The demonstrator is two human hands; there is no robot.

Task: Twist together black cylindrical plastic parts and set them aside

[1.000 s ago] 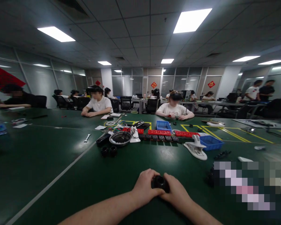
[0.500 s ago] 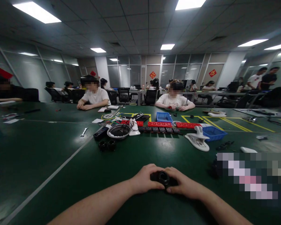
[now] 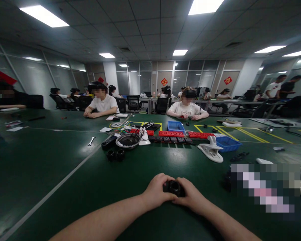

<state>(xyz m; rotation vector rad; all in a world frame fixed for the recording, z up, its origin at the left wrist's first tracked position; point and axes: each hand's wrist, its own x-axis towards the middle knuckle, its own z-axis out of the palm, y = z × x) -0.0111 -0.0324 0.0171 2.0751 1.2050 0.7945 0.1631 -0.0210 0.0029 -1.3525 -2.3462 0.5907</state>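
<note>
Both hands meet low at the near middle of the green surface (image 3: pixel 65 174), closed together around a small black round part (image 3: pixel 174 187); the left hand (image 3: pixel 157 191) wraps its near-left side with fingers curled over the top, the right hand (image 3: pixel 190 195) clasps its right side, thumb against the rim; the part rests between them, just above or on the surface, which of the two cannot be told. Taking that black part as the landmark: beyond it and to the left stand two more black rings (image 3: pixel 116 155), side by side and touching; farther beyond those sits a metal bowl (image 3: pixel 128 141); beyond the part and to the right lies a white clamp (image 3: pixel 210 152), with a blue tray (image 3: pixel 227 144) just behind it; a red strip of blocks (image 3: pixel 171 133) runs across well beyond the part; a small wrench (image 3: pixel 91 141) lies far off to its left; two people in white shirts sit at the far edge.
</note>
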